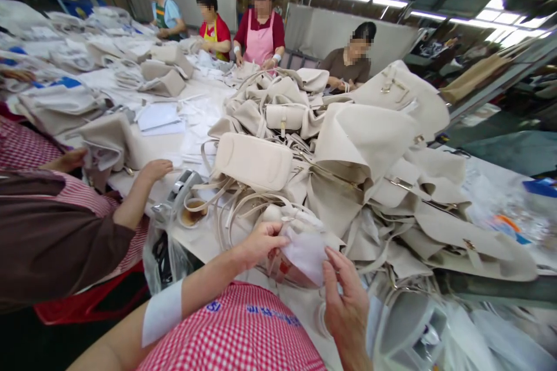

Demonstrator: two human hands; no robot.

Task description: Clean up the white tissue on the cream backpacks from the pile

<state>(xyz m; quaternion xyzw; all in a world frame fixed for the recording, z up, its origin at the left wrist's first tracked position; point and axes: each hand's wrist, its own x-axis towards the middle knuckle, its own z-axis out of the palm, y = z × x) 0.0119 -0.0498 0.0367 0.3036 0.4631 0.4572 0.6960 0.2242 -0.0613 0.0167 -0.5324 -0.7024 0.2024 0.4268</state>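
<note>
A thin white sheet (307, 252), tissue-like, is stretched between my two hands near the table's front edge. My left hand (263, 240) pinches its upper left part between thumb and fingers. At its right edge, my right hand (346, 295) grips it with the fingertips. Right behind and below the sheet lies a small beige handbag (291, 217), partly covered by it, with thin straps looping to the left. Just beyond sits another beige bag (255, 161) with its flat base turned up.
A heap of beige bags (365, 133) rises ahead and to the right. A cup of brown liquid (194, 213) stands left of my hands. A co-worker's arm (143, 185) reaches in from the left. Several people sit across the table. Clear plastic bags (509, 197) lie at right.
</note>
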